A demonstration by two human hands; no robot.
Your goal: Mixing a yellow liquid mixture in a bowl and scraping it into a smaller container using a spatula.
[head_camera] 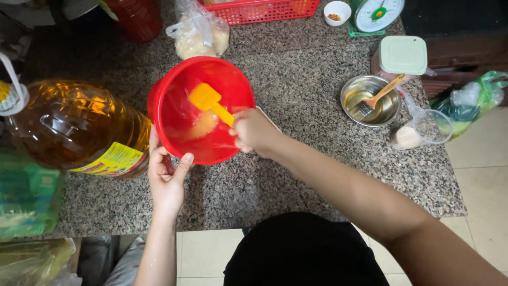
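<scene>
A red plastic bowl (pixel 180 85) stands tilted on the speckled granite counter (pixel 296 79). My left hand (pixel 166 177) grips its near rim, thumb over the edge. My right hand (pixel 255 131) is shut on the handle of a yellow spatula (pixel 207 99), whose blade rests inside the bowl above a small pool of pale batter (pixel 203 124).
A large oil bottle (pixel 74 124) lies to the bowl's left. To the right are a steel bowl (pixel 360 114) with a brush (pixel 382 92), a lidded container (pixel 404 54) and a clear cup (pixel 431 127). At the back: a red basket (pixel 264 10), a bagged dough-like lump (pixel 198 34), a small white dish (pixel 337 11), a scale (pixel 377 13).
</scene>
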